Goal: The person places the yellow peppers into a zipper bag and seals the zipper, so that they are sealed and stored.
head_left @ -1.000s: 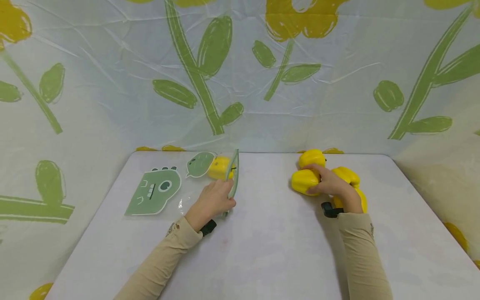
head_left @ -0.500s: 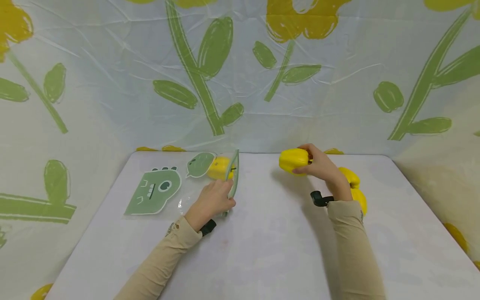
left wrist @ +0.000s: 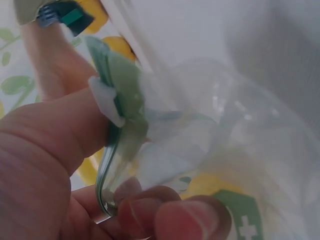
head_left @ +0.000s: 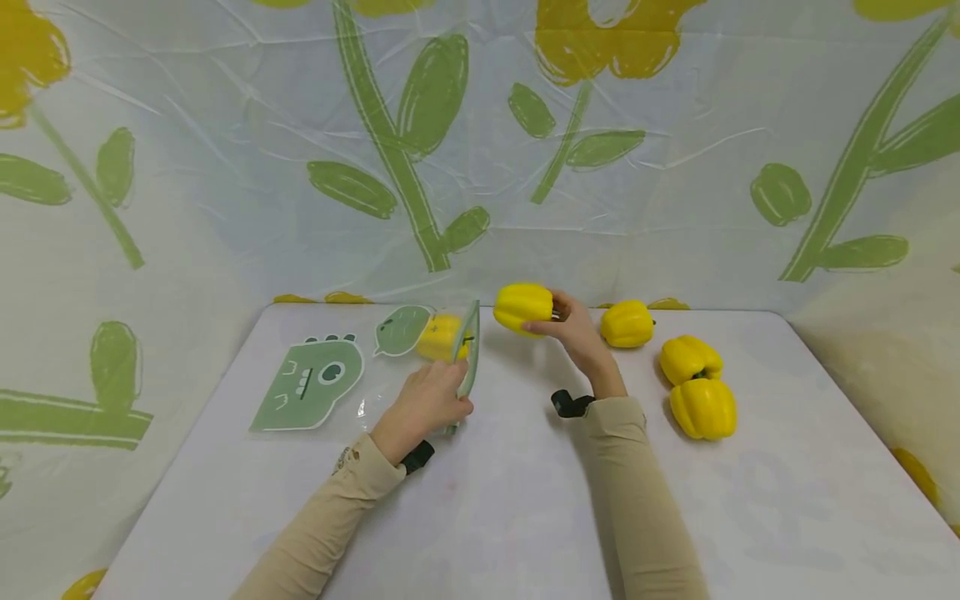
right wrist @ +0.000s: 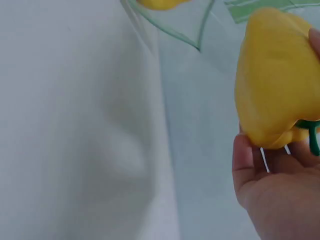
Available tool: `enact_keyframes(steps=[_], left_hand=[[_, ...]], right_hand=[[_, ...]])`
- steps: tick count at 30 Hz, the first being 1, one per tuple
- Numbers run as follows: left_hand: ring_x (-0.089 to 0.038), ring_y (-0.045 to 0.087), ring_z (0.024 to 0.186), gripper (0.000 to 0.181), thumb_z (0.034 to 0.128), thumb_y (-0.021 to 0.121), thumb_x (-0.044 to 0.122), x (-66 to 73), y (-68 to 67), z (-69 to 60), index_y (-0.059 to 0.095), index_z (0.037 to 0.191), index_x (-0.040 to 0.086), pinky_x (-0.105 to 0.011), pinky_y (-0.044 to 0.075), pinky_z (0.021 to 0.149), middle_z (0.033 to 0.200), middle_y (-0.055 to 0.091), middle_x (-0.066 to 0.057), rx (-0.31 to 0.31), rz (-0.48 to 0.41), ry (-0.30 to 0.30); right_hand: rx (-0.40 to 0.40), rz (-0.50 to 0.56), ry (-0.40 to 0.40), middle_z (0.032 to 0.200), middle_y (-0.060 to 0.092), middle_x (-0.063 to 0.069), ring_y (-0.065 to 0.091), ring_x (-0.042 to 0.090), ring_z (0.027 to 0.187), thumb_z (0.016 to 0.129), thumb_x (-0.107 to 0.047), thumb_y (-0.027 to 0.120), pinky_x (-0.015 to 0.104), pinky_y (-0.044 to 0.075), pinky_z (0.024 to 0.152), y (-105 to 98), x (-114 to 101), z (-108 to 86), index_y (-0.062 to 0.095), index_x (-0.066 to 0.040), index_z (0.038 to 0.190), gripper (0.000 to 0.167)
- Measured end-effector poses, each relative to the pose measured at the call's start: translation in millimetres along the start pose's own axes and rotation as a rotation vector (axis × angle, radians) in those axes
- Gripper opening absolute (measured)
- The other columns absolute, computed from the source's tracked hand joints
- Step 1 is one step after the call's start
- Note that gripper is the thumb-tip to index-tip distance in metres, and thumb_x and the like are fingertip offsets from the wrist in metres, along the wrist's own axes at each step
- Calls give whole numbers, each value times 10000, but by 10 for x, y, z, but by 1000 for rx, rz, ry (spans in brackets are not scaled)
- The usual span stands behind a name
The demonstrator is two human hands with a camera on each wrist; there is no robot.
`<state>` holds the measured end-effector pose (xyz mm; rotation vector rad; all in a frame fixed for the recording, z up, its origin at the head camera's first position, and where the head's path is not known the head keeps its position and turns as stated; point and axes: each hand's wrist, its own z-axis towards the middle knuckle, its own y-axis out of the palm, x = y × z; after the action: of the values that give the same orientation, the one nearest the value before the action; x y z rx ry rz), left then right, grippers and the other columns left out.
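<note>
In the head view my left hand [head_left: 427, 398] grips the edge of a clear zip bag [head_left: 367, 408] printed with a green cartoon creature. Its mouth stands apart, facing right, and one yellow bell pepper [head_left: 437, 337] lies inside. The left wrist view shows thumb and fingers around the bag's green zip edge [left wrist: 117, 135]. Above the table, just right of the bag mouth, my right hand [head_left: 581, 337] holds another yellow bell pepper [head_left: 522, 307]. In the right wrist view this pepper [right wrist: 277, 75] has its green stem toward the palm.
Further right on the white table [head_left: 510, 500] are a lone yellow bell pepper [head_left: 627, 324] near the back edge and two touching ones, a rear pepper [head_left: 686, 358] and a front pepper [head_left: 703, 408]. A flower-printed curtain [head_left: 600, 217] rises behind the table.
My right hand has lifted a yellow bell pepper off the group at right and carried it left toward the bag mouth. The left hand and bag have stayed put.
</note>
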<state>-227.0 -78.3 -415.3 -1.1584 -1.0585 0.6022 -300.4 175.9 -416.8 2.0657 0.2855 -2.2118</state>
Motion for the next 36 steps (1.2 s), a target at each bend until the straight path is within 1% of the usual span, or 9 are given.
enact_keyframes(steps=[4,8,11,13,16,23,30,36], left_hand=[[-190,455,542,199,762,710,122,9,-4,-3,517,798,94,-310,360,472,632,414,-12,10,-2,7],[-187,442,543,218,757,711,121,20,-12,-8,494,773,105,-315,353,475,619,382,-1,11,-8,11],[-180,439,543,216,762,712,123,24,-9,-5,498,775,105,-309,349,477,617,381,3,-2,-9,7],[-179,441,539,210,765,714,120,26,-9,-3,504,775,100,-306,347,477,617,386,2,-10,-14,4],[-176,444,536,200,766,715,110,25,-9,0,517,779,89,-300,345,475,619,395,-1,-19,-21,3],[-168,449,529,164,771,711,83,21,-17,3,564,835,49,-285,344,471,621,404,-7,-40,-37,-1],[-171,462,534,163,773,702,68,9,-16,13,557,847,57,-284,357,477,625,421,-11,-56,-43,-1],[-177,470,551,166,769,697,53,-8,-24,21,552,849,64,-287,373,488,637,443,-22,-67,-47,1]], right_hand=[[-69,105,16,1272,506,136,540,252,1062,806,51,695,294,463,917,123,200,55,424,9,1413,666],[-129,205,57,1222,514,107,541,219,1024,791,98,642,284,471,897,206,352,92,425,-14,1349,609],[-141,278,102,1148,537,88,550,197,974,770,123,605,277,484,860,249,420,118,434,-48,1253,540],[-148,303,124,1100,548,82,550,190,944,754,127,581,273,485,842,273,449,141,439,-59,1195,500],[-157,307,142,1066,548,68,539,181,926,740,110,560,265,478,830,308,458,167,444,-65,1158,468],[-187,274,169,1068,539,77,531,181,928,737,63,590,264,478,826,389,437,233,453,-65,1126,432],[-153,231,194,1092,545,92,547,194,938,739,43,618,264,480,834,447,421,256,442,-54,1113,425],[-159,234,192,1131,542,114,555,206,958,763,64,619,276,484,848,477,428,260,420,-66,1082,398]])
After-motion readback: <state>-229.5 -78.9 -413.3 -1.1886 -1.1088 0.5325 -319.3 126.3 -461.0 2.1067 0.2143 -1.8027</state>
